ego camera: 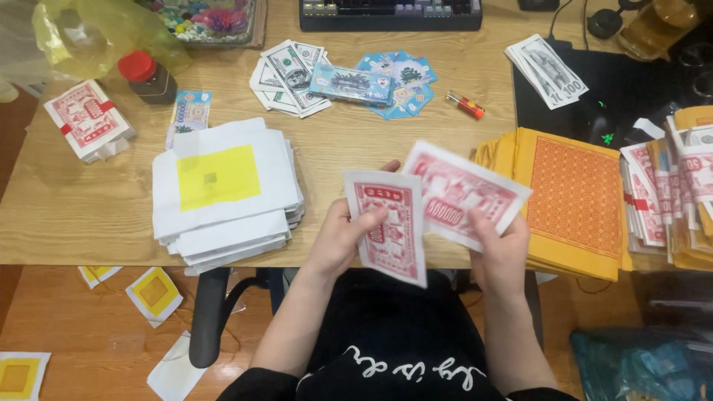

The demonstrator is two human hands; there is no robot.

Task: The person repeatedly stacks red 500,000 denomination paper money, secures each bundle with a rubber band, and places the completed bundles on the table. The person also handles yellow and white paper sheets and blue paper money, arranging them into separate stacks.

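Observation:
My left hand (343, 239) grips a red-and-white paper note (389, 225), held upright over the table's front edge. My right hand (499, 249) pinches a second red-and-white paper note (462, 194), tilted, just to the right of the first. The two notes overlap slightly at their inner edges. Both hands hover above my lap, in front of the wooden table (74, 215).
A stack of white sheets with a yellow square (223, 189) lies left of my hands. Orange-yellow paper stack (575, 200) lies right, with bundled notes (668, 193) beyond. Green and blue play notes (338, 78), a lighter (466, 105), a red bundle (88, 119), a jar (147, 76) and a keyboard (390, 13) sit further back.

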